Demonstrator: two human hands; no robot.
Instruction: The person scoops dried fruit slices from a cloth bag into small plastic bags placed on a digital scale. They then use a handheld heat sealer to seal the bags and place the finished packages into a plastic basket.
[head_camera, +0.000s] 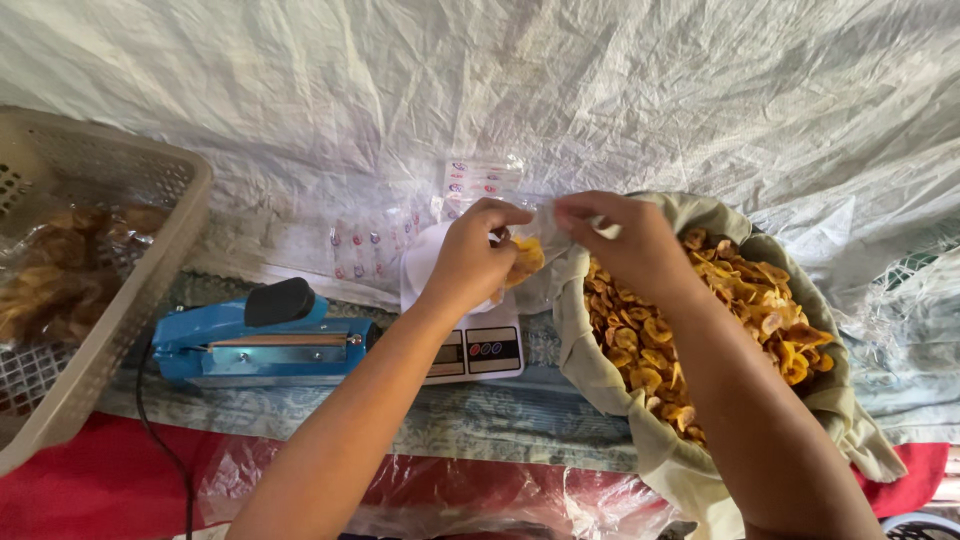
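Both hands (470, 255) (620, 240) pinched on clear chip bag (528, 262).

Blue sealer (265, 340), golden-yellow chips (700, 330) — beige basket (130, 290), white sheet (600, 90)

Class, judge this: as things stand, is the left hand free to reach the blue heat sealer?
Probably not at once: the left hand pinches the clear bag with the right hand. Nothing blocks the sealer.

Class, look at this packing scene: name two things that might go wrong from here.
1. Both the left hand and right hand pinch the small clear bag of chips above the white scale; a slip might spill chips.
2. The blue heat sealer sits near the left forearm, so a knock seems possible.
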